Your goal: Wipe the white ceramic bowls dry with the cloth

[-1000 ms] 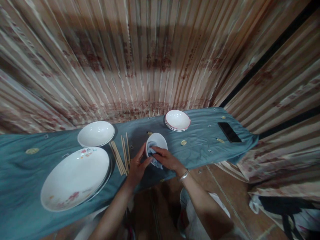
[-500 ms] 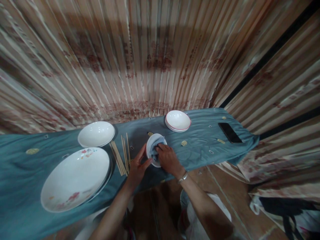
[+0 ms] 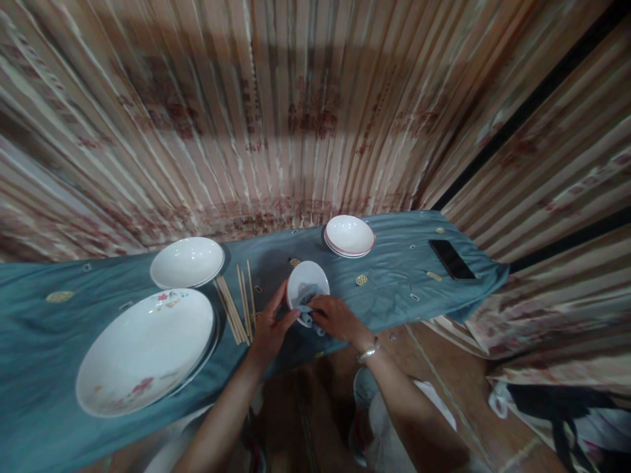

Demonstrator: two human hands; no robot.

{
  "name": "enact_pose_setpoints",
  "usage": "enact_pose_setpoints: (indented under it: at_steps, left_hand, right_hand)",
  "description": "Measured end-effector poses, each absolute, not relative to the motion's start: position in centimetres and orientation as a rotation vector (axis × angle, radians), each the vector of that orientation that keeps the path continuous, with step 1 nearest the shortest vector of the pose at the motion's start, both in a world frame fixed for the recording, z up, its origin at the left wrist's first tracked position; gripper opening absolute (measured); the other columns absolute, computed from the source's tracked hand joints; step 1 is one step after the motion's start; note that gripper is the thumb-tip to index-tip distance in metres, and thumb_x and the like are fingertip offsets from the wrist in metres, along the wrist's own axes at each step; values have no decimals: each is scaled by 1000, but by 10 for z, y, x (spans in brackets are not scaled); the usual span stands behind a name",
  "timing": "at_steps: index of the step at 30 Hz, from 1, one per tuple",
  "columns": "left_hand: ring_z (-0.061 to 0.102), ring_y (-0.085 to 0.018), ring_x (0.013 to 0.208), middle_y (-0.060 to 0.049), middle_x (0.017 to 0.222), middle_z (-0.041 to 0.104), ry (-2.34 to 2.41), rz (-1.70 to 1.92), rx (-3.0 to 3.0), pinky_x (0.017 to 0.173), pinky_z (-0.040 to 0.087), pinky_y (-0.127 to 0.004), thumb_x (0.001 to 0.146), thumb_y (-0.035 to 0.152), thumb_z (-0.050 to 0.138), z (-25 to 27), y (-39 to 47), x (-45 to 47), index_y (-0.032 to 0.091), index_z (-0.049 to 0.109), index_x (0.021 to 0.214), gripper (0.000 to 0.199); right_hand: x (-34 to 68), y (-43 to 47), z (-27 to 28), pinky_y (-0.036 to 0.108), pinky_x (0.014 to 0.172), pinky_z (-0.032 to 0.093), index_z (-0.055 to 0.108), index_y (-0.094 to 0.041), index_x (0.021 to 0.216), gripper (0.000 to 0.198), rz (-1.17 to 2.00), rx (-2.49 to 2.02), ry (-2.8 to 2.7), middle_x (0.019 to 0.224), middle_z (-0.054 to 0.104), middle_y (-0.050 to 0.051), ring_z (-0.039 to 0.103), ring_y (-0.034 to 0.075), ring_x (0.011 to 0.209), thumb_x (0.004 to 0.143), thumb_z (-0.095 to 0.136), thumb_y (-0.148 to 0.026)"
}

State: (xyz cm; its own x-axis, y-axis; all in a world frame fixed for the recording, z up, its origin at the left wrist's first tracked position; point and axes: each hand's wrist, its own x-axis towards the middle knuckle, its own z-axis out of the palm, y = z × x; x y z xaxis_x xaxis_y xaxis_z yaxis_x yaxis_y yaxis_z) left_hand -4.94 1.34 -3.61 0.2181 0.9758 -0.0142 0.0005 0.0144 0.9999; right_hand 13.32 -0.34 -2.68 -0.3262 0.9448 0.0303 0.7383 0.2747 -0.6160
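A small white bowl point(image 3: 306, 274) is tilted over the near part of the table, its inside facing up. My left hand point(image 3: 273, 323) grips the bowl by its left side, thumb at the near rim and fingers along the outer wall. With my right hand point(image 3: 338, 318) I pinch a grey-blue cloth point(image 3: 306, 309) against the near inside and rim of the bowl. Part of the cloth hangs over the rim, and the fingertips are partly hidden by it. Just left of my left hand lie several wooden chopsticks point(image 3: 231, 310).
A blue-green cloth covers the table point(image 3: 394, 289). At left are large flowered plates point(image 3: 148, 348) and stacked white bowls point(image 3: 188, 261). Red-rimmed bowls point(image 3: 349, 234) stand behind the hands. A black phone point(image 3: 450, 259) lies right. A pleated curtain point(image 3: 296, 131) hangs behind.
My right hand has drawn the cloth from the middle of the bowl down to its near rim. My left hand keeps its hold on the bowl. The view has shifted slightly.
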Motion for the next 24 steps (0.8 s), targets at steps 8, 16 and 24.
enact_pose_setpoints:
  at_steps: [8,16,24]
  left_hand:
    - [47,-29,134,-7,144,53,1075,1024,1319,114,33,-43,74,39,72,-41,14,-51,22,49,141,72]
    - [43,-28,137,-8,145,51,1052,1028,1350,116,30,-43,75,38,72,-43,13,-52,21,48,141,72]
    - [41,-27,138,-9,148,48,1008,1033,1375,117,28,-43,78,36,71,-43,9,-52,21,45,143,71]
  right_hand:
    - [122,-3,-21,24,74,46,72,-18,91,24,1121,-1212,-1726,89,71,1,63,14,82,86,49,-20]
    - [103,18,-23,23,68,47,72,-17,91,23,1035,-1140,-1391,80,68,0,58,13,71,79,55,-28]
    - [112,45,-16,27,75,50,70,-18,96,21,566,-1326,-1392,90,71,4,62,16,76,81,56,-21]
